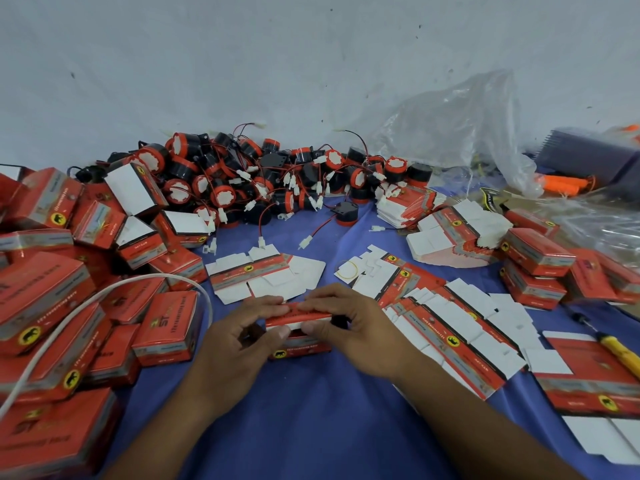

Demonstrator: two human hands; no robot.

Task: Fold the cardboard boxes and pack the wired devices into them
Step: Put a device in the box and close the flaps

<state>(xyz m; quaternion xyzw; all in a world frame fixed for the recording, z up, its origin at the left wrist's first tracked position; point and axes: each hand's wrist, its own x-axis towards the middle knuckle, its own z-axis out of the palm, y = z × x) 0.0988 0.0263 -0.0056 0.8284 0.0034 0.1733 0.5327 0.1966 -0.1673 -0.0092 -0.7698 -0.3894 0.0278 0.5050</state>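
Red cardboard box point(298, 346) is gripped between the left hand point(242, 337) and right hand point(353, 329), both curled over its flap, on blue cloth point(311, 414); wired devices point(221, 178) are piled behind, against a pale wall point(242, 64).

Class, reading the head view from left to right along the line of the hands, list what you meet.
Stacked closed boxes → left hand → half-folded box → right hand → flat box blanks → yellow-handled screwdriver.

Red boxes point(166, 327) with yellow-and-black emblems are piled at left on a blue counter point(311, 410); black-and-red devices point(249, 181) with white connectors are heaped far.
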